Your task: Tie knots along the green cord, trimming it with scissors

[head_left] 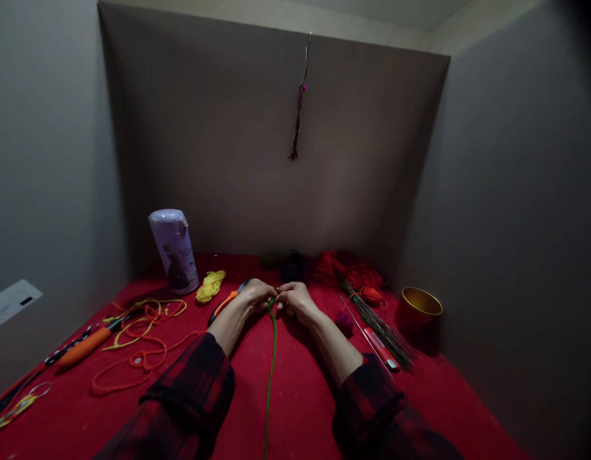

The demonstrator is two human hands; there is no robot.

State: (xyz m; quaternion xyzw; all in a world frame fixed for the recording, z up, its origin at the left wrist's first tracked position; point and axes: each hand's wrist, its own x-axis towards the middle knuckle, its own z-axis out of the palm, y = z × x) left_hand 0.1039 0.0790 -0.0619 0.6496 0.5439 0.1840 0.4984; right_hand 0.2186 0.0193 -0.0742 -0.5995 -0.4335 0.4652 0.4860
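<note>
Both hands meet over the middle of the red cloth, fingertips almost touching. My left hand (pixel 258 295) is closed in a pinch on the upper end of a green cord (pixel 275 338). Opposite it, my right hand (pixel 295 300) pinches the same bunched end, with thumb and forefinger together. From between the fingers the cord hangs down and runs across the cloth towards me. What exactly lies at the fingertips is too small to make out. Beside my left hand lies an orange-and-black handled tool (pixel 225 305), partly hidden by the wrist.
On the left are a purple flask (pixel 174 252), yellow yarn (pixel 210 286), an orange-handled tool (pixel 87 346) and loose red cord (pixel 127 384). To the right lie red yarn (pixel 355 271), thin stems (pixel 376 319), a red cutter (pixel 381 349) and a gold-lined pot (pixel 414 313). Walls enclose the table.
</note>
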